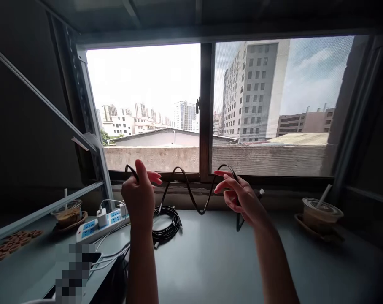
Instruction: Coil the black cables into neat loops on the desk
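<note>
A wavy length of black cable hangs in the air between my two hands, above the table. My left hand is raised with the thumb pointing up, and the cable passes behind the thumb. Some of its fingers point right; the palm side is hidden from me. My right hand has bent fingers round the cable, which arches over the index finger and hangs below the hand. A pale connector sticks out just beyond the right knuckles. Behind my left wrist, a coiled black cable lies on the table.
A white power strip with chargers and white cords stands at the left, near a phone. Lidded drink cups stand at the left and right. A metal frame borders the window; a brown openwork mat lies far left.
</note>
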A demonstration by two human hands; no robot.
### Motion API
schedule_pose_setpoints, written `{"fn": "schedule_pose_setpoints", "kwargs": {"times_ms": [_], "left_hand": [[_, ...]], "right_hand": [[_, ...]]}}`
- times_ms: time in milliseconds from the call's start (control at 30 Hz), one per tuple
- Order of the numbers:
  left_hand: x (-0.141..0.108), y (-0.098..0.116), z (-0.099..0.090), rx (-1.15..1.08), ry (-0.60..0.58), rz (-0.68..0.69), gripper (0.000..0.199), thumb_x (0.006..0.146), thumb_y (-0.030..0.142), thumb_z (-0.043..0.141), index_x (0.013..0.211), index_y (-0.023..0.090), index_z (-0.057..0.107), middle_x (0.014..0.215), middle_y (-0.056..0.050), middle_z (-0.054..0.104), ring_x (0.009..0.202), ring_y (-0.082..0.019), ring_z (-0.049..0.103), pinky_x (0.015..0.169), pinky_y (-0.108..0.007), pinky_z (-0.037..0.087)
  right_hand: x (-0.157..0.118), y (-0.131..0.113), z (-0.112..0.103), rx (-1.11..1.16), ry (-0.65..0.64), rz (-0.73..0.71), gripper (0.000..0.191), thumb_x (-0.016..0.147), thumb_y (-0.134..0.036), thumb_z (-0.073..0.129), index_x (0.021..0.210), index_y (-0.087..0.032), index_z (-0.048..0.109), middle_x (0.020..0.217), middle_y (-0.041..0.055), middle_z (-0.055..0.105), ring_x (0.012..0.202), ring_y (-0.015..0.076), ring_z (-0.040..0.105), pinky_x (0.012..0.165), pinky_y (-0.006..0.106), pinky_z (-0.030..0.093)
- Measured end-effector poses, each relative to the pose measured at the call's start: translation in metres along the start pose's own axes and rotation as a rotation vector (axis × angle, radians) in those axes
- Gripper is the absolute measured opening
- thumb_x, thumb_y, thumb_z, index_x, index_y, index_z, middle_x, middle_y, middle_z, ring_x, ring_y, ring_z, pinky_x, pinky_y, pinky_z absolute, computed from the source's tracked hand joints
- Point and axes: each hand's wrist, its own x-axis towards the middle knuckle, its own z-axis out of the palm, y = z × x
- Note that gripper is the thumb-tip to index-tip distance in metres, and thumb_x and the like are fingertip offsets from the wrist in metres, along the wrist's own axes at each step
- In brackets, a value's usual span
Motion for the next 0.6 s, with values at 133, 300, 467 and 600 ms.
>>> {"fn": "schedule_pose_setpoints", "kwargs": {"times_ms": [133, 300, 467, 600], "left_hand": [[-0.004, -0.007, 0.013, -0.324, -0.053, -0.119, 0.066, 0.083, 0.067, 0.021, 0.036, 0.022, 0.022, 0.031, 0.005, 0.016, 0.028, -0.007, 0.017, 0.030, -0.023, 0.016], [-0.018, -0.011, 0.033, -0.283, -0.401, -0.108, 0.066, 0.078, 0.073, 0.022, 0.036, 0.022, 0.019, 0.034, 0.004, 0.015, 0.032, -0.008, 0.017, 0.032, -0.026, 0.023], [-0.040, 0.004, 0.040, -0.315, -0.577, -0.018, 0.069, 0.079, 0.070, 0.030, 0.031, 0.021, 0.025, 0.030, 0.003, 0.016, 0.029, -0.008, 0.019, 0.032, -0.027, 0.015], [-0.051, 0.023, 0.039, -0.381, -0.351, -0.001, 0.068, 0.088, 0.052, 0.034, 0.029, 0.020, 0.028, 0.027, 0.003, 0.020, 0.026, -0.008, 0.023, 0.031, -0.027, 0.013]], "right_hand": [[0.012, 0.010, -0.002, -0.176, 0.054, 0.058, 0.056, 0.078, -0.058, 0.047, 0.116, -0.016, 0.050, 0.084, 0.0056, 0.064, 0.037, 0.0041, 0.042, 0.029, 0.016, 0.019], [0.016, 0.015, 0.014, -0.179, -0.173, 0.187, 0.066, 0.081, -0.064, 0.039, 0.130, -0.019, 0.037, 0.094, 0.0089, 0.066, 0.041, 0.0047, 0.047, 0.032, 0.016, 0.025], [0.017, 0.018, 0.028, -0.113, -0.347, 0.109, 0.055, 0.083, -0.054, 0.046, 0.122, -0.016, 0.047, 0.063, 0.0007, 0.063, 0.040, 0.0047, 0.042, 0.036, 0.015, 0.028], [0.016, 0.015, 0.020, -0.136, -0.170, -0.028, 0.032, 0.083, -0.034, 0.054, 0.109, -0.016, 0.059, 0.048, -0.0075, 0.044, 0.041, 0.0045, 0.042, 0.039, 0.015, 0.032]]}}
